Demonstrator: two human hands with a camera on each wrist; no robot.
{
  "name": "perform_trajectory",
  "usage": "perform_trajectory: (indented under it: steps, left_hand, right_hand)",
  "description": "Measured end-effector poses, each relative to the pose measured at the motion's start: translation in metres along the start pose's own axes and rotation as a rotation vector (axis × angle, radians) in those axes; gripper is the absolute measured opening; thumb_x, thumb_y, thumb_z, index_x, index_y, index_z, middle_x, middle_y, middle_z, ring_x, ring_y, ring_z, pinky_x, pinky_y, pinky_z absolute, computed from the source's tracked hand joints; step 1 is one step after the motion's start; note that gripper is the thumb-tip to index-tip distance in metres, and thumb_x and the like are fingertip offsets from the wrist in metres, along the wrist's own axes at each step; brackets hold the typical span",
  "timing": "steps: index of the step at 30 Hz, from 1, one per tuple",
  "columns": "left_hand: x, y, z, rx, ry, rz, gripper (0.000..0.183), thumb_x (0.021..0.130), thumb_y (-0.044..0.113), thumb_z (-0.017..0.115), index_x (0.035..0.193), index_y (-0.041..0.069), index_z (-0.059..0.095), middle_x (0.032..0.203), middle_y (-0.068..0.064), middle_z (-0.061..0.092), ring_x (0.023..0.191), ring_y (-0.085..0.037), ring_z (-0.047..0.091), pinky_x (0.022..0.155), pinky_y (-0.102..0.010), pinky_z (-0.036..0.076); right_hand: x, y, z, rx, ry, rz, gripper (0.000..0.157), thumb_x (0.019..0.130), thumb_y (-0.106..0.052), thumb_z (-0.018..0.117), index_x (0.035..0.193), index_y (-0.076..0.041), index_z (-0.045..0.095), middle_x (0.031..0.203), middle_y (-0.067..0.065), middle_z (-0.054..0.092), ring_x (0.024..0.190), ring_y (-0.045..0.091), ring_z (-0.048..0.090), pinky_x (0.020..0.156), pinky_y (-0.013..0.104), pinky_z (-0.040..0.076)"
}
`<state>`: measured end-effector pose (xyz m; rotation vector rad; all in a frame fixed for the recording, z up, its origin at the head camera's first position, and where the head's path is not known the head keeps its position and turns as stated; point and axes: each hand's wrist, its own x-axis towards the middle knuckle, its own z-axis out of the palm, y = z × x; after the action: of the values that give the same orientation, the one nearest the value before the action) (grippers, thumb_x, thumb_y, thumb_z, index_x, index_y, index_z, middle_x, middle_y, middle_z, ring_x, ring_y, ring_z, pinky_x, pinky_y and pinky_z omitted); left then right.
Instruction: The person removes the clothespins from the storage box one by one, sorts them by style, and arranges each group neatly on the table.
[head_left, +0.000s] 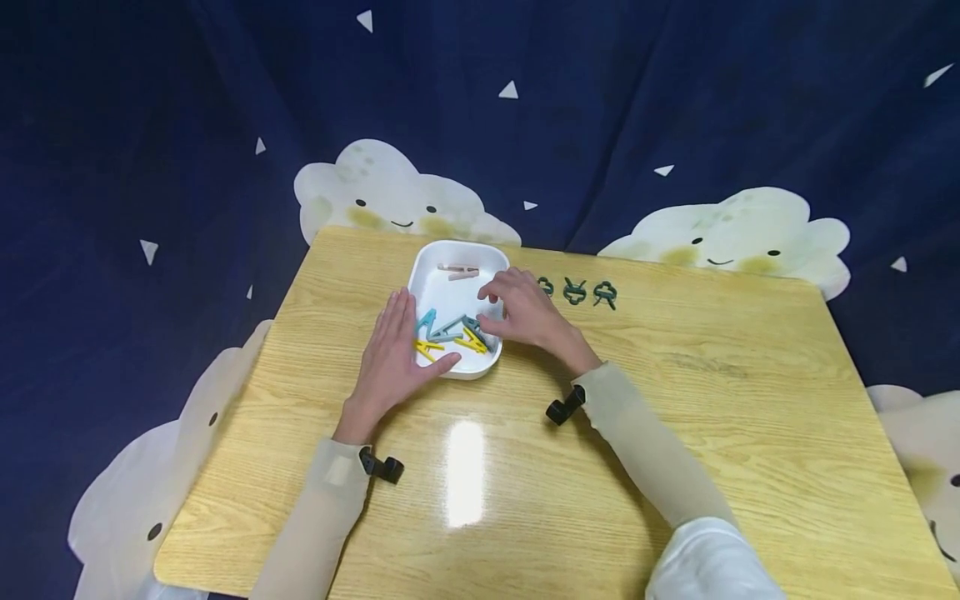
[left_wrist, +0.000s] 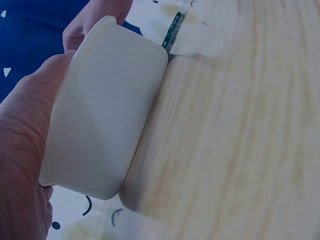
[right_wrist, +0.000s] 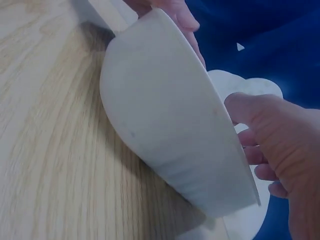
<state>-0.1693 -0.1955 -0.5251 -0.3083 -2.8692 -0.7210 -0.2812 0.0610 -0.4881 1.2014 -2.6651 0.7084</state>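
White tray point(head_left: 450, 300) stands on the wooden table point(head_left: 675, 433) close to its far edge, nearer the far left corner than the far right one. Your left hand point(head_left: 393, 358) lies against the tray's left side, fingers straight and side by side, thumb spread away over the tray's near end. It braces the wall rather than gripping anything. Your right hand point(head_left: 525, 308) reaches over the tray's right edge; fingers bent, thumb and index fingertips apart, nothing seen between them. The thumb is just beside a dark teal clip point(head_left: 474, 326); whether they touch, you cannot tell from the head view, and the right wrist view has the tray wall in front.

Tray contents: pinkish clip point(head_left: 459, 269) by the far edge, well apart from the others. Toward the near edge, a loose group: light blue clip point(head_left: 426, 321) by the left wall, left yellow clip point(head_left: 429, 346) near the near left corner, grey-teal clip point(head_left: 447, 332) in the middle, right yellow clip point(head_left: 472, 340) beside the dark teal one toward the near right corner.

Outside the tray, between it and the table's far right corner: three dark green clips point(head_left: 574, 292) in a row along the far edge, the leftmost partly hidden by your right hand. Behind the far edge hangs a dark blue curtain point(head_left: 465, 50) printed with pale clouds and white triangles.
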Motion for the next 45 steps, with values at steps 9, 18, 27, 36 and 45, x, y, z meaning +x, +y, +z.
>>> perform_trajectory:
  steps: [9, 18, 27, 36, 45]
  left_hand:
    - [0.0, 0.0, 0.001, 0.001, -0.002, 0.0, 0.127, 0.085, 0.088, 0.053, 0.167, 0.004, 0.003, 0.176, -0.008, -0.007, 0.162, -0.024, -0.006, 0.132, -0.044, 0.007]
    - [0.0, -0.001, 0.001, -0.003, 0.001, 0.0, 0.127, 0.085, 0.087, 0.054, 0.167, 0.004, 0.003, 0.176, -0.007, -0.007, 0.163, -0.027, -0.002, 0.132, -0.044, 0.007]
    - [0.0, -0.002, 0.001, -0.01, 0.011, 0.001, 0.127, 0.085, 0.087, 0.054, 0.167, 0.003, 0.005, 0.176, -0.013, 0.001, 0.163, -0.026, -0.002, 0.132, -0.045, 0.009]
    - [0.0, -0.001, 0.0, -0.016, 0.001, -0.002, 0.127, 0.085, 0.087, 0.053, 0.167, 0.004, 0.004, 0.175, -0.005, -0.009, 0.163, -0.026, -0.002, 0.132, -0.046, 0.008]
    - [0.0, -0.001, -0.001, -0.018, -0.004, -0.009, 0.127, 0.085, 0.087, 0.053, 0.167, 0.003, 0.006, 0.176, -0.006, -0.006, 0.162, -0.019, -0.009, 0.132, -0.044, 0.007]
  right_hand:
    - [0.018, -0.004, 0.002, -0.159, -0.178, 0.054, 0.041, 0.087, -0.037, 0.075, 0.118, -0.01, 0.074, 0.095, 0.001, 0.063, 0.093, 0.024, 0.051, 0.09, 0.043, 0.041]
    - [0.037, -0.012, -0.001, -0.21, -0.405, 0.11, 0.048, 0.082, -0.032, 0.082, 0.125, -0.014, 0.074, 0.111, 0.001, 0.068, 0.106, 0.024, 0.05, 0.103, 0.045, 0.036]
    - [0.04, -0.017, 0.0, -0.182, -0.54, 0.111, 0.048, 0.082, -0.037, 0.084, 0.124, -0.015, 0.074, 0.105, -0.001, 0.062, 0.104, 0.023, 0.047, 0.101, 0.043, 0.035]
    - [0.042, -0.021, -0.002, -0.183, -0.63, 0.116, 0.067, 0.077, -0.036, 0.088, 0.137, -0.019, 0.064, 0.108, 0.0, 0.058, 0.107, 0.024, 0.045, 0.101, 0.043, 0.035]
    - [0.048, -0.027, -0.009, -0.174, -0.713, 0.129, 0.072, 0.076, -0.029, 0.092, 0.141, -0.023, 0.062, 0.111, 0.001, 0.059, 0.108, 0.024, 0.047, 0.1, 0.043, 0.036]
